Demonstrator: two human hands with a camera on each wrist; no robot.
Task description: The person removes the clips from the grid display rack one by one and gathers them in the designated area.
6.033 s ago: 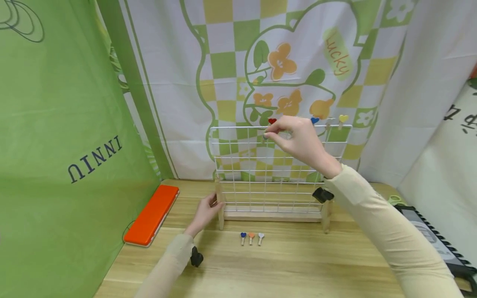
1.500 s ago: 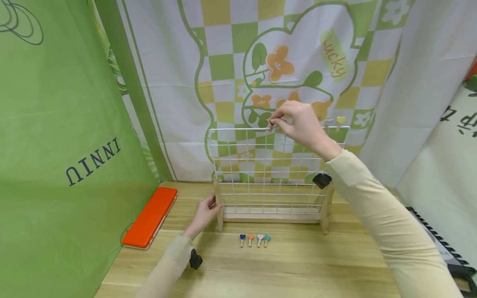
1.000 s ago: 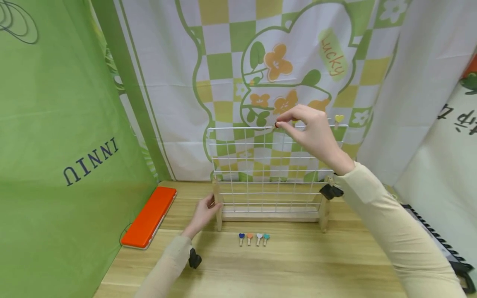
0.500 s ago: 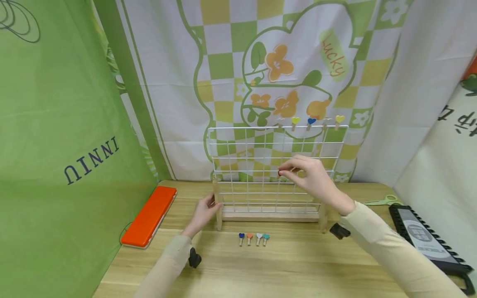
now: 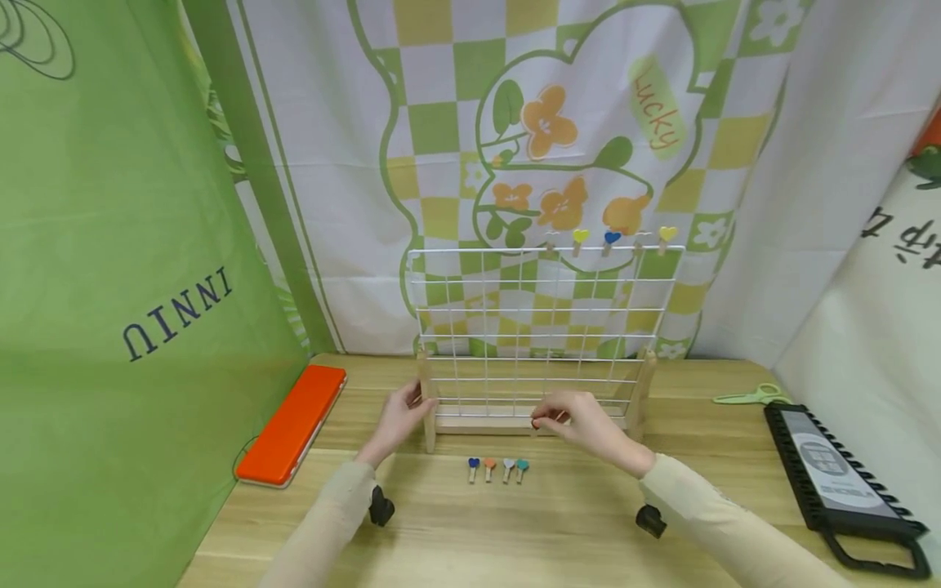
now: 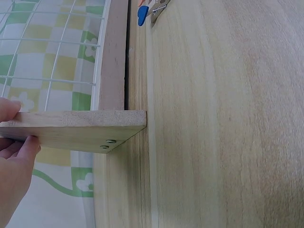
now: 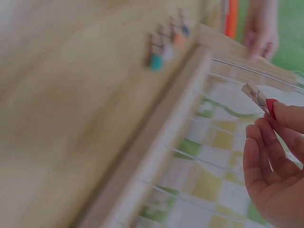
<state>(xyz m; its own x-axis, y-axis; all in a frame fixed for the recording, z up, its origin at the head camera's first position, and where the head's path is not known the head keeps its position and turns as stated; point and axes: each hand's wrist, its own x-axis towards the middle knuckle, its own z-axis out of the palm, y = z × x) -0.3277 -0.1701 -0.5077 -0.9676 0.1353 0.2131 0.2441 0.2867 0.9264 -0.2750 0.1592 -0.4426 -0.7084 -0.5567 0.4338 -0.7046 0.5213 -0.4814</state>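
Note:
My right hand (image 5: 584, 425) pinches a small wooden clothespin (image 7: 257, 98) by its red heart, low in front of the rack's base. My left hand (image 5: 397, 420) grips the left wooden foot (image 6: 76, 124) of a white wire grid rack (image 5: 515, 335), thumb on one side and fingers on the other. On the table before the rack lies a row of clothespins with hearts: dark blue (image 5: 474, 463), orange (image 5: 490, 464), white (image 5: 509, 465) and teal (image 5: 522, 465). Along the top wire sit several more, among them a yellow (image 5: 581, 236), a blue (image 5: 613, 238) and another yellow one (image 5: 667, 233).
An orange-red flat case (image 5: 294, 425) lies at the table's left side. At the right are light green scissors (image 5: 764, 394) and a black-edged board with a handle (image 5: 838, 474). Patterned curtain (image 5: 441, 131) hangs right behind the rack.
The teal clothespin went from my right hand to the end of the table row. My right hand then took the red one off the top wire and brought it down. The left hand stayed put.

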